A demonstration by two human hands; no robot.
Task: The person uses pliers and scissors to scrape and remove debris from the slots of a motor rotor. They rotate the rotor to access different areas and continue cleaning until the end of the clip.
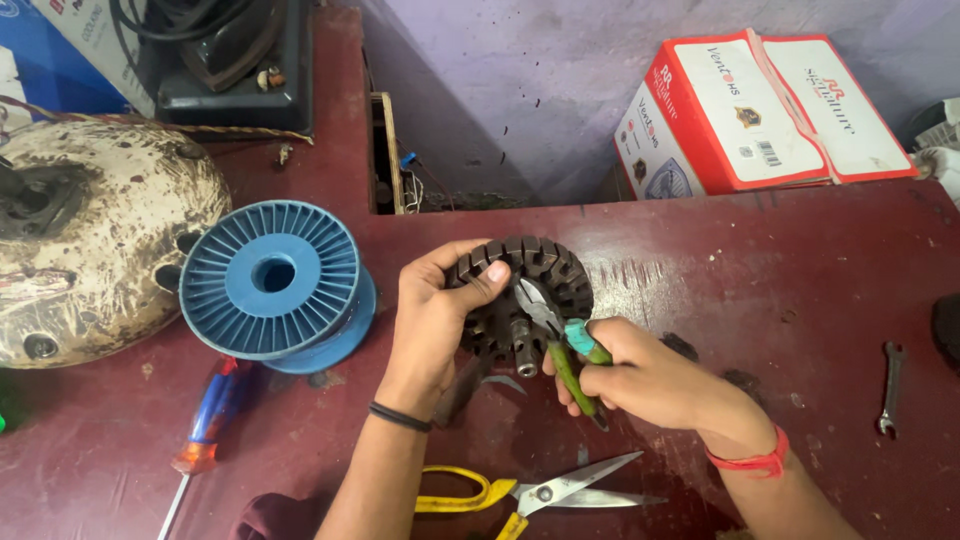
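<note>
My left hand (432,315) grips a dark, round slotted motor stator (540,270) by its left rim, thumb on top, holding it tilted above the dark red table (760,300). A short steel shaft (524,355) sticks out of the stator's centre toward me. My right hand (640,375) is closed around the green handles of a pair of pliers (565,350). The pliers' metal jaws reach into the stator's face near the middle.
A blue plastic spool (272,285) stands left of my left hand, beside a worn cream fan motor housing (95,235). A screwdriver (205,425), yellow-handled scissors (530,492) and a small spanner (888,388) lie on the table. A red and white box (760,110) sits at the back.
</note>
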